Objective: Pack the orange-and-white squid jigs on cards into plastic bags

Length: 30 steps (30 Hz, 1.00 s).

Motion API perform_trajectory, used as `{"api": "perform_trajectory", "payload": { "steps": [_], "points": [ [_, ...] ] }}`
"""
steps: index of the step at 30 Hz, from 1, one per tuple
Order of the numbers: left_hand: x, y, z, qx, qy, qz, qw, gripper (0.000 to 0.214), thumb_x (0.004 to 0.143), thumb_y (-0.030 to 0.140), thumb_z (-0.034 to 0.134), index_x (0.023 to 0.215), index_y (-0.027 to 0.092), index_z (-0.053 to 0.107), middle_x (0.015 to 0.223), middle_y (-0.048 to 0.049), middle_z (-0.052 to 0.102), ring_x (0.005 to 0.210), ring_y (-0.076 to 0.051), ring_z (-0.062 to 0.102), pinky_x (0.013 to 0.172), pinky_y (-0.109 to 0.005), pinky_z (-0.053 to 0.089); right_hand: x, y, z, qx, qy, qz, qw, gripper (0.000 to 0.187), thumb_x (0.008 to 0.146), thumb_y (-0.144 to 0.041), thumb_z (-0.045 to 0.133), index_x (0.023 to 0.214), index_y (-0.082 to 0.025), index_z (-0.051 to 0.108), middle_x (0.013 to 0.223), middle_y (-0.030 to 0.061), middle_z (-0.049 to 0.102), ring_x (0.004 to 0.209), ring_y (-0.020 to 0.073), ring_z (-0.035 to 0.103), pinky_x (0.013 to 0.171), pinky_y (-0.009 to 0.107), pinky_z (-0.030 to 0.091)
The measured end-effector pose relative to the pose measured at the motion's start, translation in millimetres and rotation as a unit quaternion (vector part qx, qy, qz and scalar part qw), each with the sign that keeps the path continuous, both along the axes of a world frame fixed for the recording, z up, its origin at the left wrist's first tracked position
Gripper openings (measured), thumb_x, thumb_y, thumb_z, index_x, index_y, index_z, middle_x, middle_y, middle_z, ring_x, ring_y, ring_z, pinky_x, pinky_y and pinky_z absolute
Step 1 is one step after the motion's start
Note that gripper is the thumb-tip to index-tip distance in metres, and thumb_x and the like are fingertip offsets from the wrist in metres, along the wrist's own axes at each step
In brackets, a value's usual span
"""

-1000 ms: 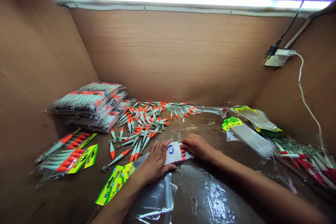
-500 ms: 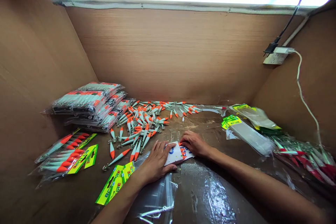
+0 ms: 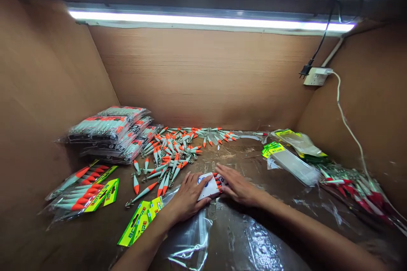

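My left hand [image 3: 188,192] is closed on a small white card box [image 3: 208,188] with blue print, its thumb along the near side and its fingers over the top. Orange lure tips [image 3: 218,181] show at the box's right end. My right hand [image 3: 239,187] lies against that end with its fingers stretched out, touching a white flap. Under my left hand and forearm are clear plastic bags [image 3: 187,237] with yellow-green header cards [image 3: 135,224]. Beyond it spreads a loose heap of orange-and-white squid lures [image 3: 171,152].
Packed bags of lures [image 3: 101,129] are stacked at the back left, with carded lure packs [image 3: 76,197] nearer. On the right lie clear header bags [image 3: 295,165] and red-and-white lures [image 3: 359,194]. A white cable [image 3: 345,114] hangs from a wall socket [image 3: 314,77].
The view has tilted up a little, showing the shelf above the lamp. My right hand's fingers have straightened from a curled grip and now lie against the box's end flap. My left hand keeps its hold.
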<state>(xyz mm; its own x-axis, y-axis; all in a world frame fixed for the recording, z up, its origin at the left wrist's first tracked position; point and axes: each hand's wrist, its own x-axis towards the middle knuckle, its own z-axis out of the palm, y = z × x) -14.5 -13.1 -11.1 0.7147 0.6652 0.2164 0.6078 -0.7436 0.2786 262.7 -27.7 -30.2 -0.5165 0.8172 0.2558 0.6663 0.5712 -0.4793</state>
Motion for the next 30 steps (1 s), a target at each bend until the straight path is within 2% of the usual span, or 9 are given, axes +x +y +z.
{"api": "perform_trajectory", "payload": {
  "steps": [3, 7, 11, 16, 18, 21, 23, 26, 30],
  "points": [
    [11, -6, 5.7, 0.049, -0.054, 0.035, 0.997, 0.066, 0.094, 0.042, 0.058, 0.152, 0.031, 0.028, 0.139, -0.0106, 0.042, 0.128, -0.03, 0.041, 0.112, -0.055, 0.031, -3, -4, -4.1, -0.091, 0.231, -0.16, 0.955, 0.078, 0.095, -0.062, 0.042, 0.157, -0.018, 0.022, 0.149, 0.0131, 0.03, 0.136, 0.0173, 0.041, 0.12, 0.039, 0.037],
    [34, -23, 17.0, 0.114, -0.135, 0.118, 0.977, 0.067, 0.094, 0.042, 0.058, 0.151, 0.025, 0.027, 0.136, -0.0137, 0.041, 0.122, -0.031, 0.042, 0.106, -0.051, 0.038, -13, -18, 2.7, -0.26, 0.462, -0.194, 0.826, 0.103, 0.083, -0.072, 0.053, 0.157, -0.014, 0.011, 0.149, 0.0151, 0.029, 0.136, 0.0198, 0.043, 0.117, 0.038, 0.042],
    [57, -43, 27.4, 0.161, -0.153, 0.184, 0.958, 0.063, 0.094, 0.041, 0.058, 0.15, 0.025, 0.031, 0.139, -0.014, 0.039, 0.122, -0.032, 0.041, 0.105, -0.053, 0.037, -18, -43, 21.4, -0.229, 0.547, -0.261, 0.762, 0.114, 0.073, -0.071, 0.067, 0.158, -0.023, 0.008, 0.154, 0.009, 0.019, 0.145, 0.0219, 0.03, 0.12, 0.038, 0.039],
    [82, -61, 29.1, 0.158, -0.162, 0.202, 0.953, 0.072, 0.09, 0.03, 0.065, 0.151, 0.026, 0.027, 0.143, -0.0137, 0.036, 0.128, -0.033, 0.039, 0.107, -0.052, 0.036, -40, -64, 34.7, -0.375, 0.599, -0.108, 0.7, 0.092, 0.078, -0.057, 0.071, 0.151, -0.024, 0.026, 0.144, 0.0102, 0.039, 0.121, 0.0191, 0.056, 0.101, 0.03, 0.053],
    [84, -67, 29.4, 0.136, -0.173, 0.153, 0.963, 0.086, 0.085, 0.029, 0.07, 0.154, 0.024, 0.019, 0.146, -0.015, 0.032, 0.133, -0.033, 0.035, 0.111, -0.051, 0.034, -45, -64, 32.3, -0.356, 0.619, -0.08, 0.696, 0.082, 0.08, -0.051, 0.073, 0.145, -0.02, 0.033, 0.14, 0.0113, 0.044, 0.113, 0.0168, 0.059, 0.095, 0.026, 0.055],
    [63, -69, 31.9, 0.075, -0.175, 0.088, 0.978, 0.105, 0.078, 0.039, 0.078, 0.155, 0.02, 0.01, 0.148, -0.0164, 0.031, 0.136, -0.031, 0.034, 0.112, -0.044, 0.036, -31, -56, 25.3, -0.323, 0.626, -0.115, 0.701, 0.08, 0.077, -0.049, 0.075, 0.141, -0.018, 0.037, 0.136, 0.0129, 0.047, 0.104, 0.0161, 0.062, 0.086, 0.024, 0.056],
    [32, -64, 33.2, 0.027, -0.133, 0.144, 0.98, 0.079, 0.087, 0.038, 0.069, 0.151, 0.024, 0.025, 0.139, -0.0119, 0.044, 0.123, -0.025, 0.048, 0.103, -0.037, 0.043, -9, -49, 20.7, -0.334, 0.596, -0.129, 0.719, 0.08, 0.076, -0.049, 0.076, 0.14, -0.017, 0.039, 0.136, 0.0141, 0.047, 0.101, 0.0181, 0.063, 0.082, 0.027, 0.057],
    [-20, -50, 30.9, 0.023, 0.002, 0.306, 0.952, 0.041, 0.089, 0.034, 0.066, 0.125, 0.018, 0.056, 0.117, -0.012, 0.058, 0.111, -0.029, 0.054, 0.095, -0.039, 0.042, 23, -40, 12.1, -0.354, 0.541, -0.105, 0.755, 0.079, 0.077, -0.047, 0.076, 0.14, -0.016, 0.039, 0.137, 0.0154, 0.046, 0.103, 0.0215, 0.064, 0.085, 0.033, 0.057],
    [-53, -36, 22.0, -0.067, 0.052, 0.331, 0.94, 0.027, 0.081, 0.037, 0.074, 0.097, 0.018, 0.064, 0.1, -0.0069, 0.064, 0.1, -0.026, 0.058, 0.084, -0.033, 0.04, 38, -35, -3.4, -0.367, 0.52, -0.064, 0.769, 0.081, 0.078, -0.048, 0.074, 0.142, -0.015, 0.038, 0.136, 0.0166, 0.047, 0.103, 0.023, 0.064, 0.088, 0.038, 0.057]
  ]
}}
